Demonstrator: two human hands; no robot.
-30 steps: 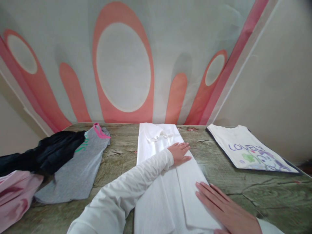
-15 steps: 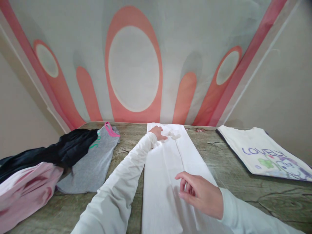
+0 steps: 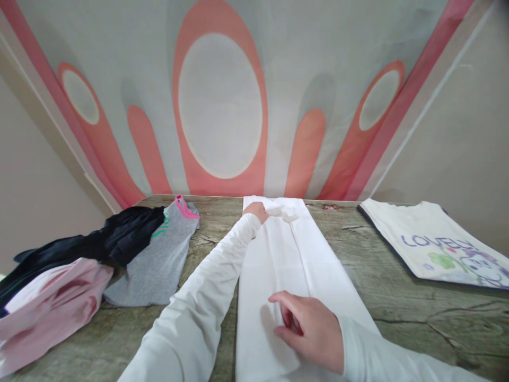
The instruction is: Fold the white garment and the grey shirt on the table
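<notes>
A long white garment (image 3: 286, 254), folded into a narrow strip, runs away from me along the middle of the table. Lengthwise creases mark its upper layer, and a small rumpled flap (image 3: 289, 217) stands up near its far end. My left hand (image 3: 256, 211) reaches to the far left corner, its fingers closed at the cloth beside that flap; the fingertips are partly hidden. Over the near part of the garment hovers my right hand (image 3: 308, 326), fingers loosely curled and thumb apart from the forefinger, nothing between them.
To the left, a grey shirt (image 3: 155, 270) with a pink neckline lies beside black clothing (image 3: 91, 241) and a pink garment (image 3: 59, 313). At the right is a folded cream shirt (image 3: 433, 233) lettered "LOVELY". The wooden table (image 3: 358, 260) ends at a patterned backdrop (image 3: 222, 185).
My left hand's fingers have closed in at the far end of the garment. My right hand has moved a little left and nearer to me. The view has shifted slightly.
</notes>
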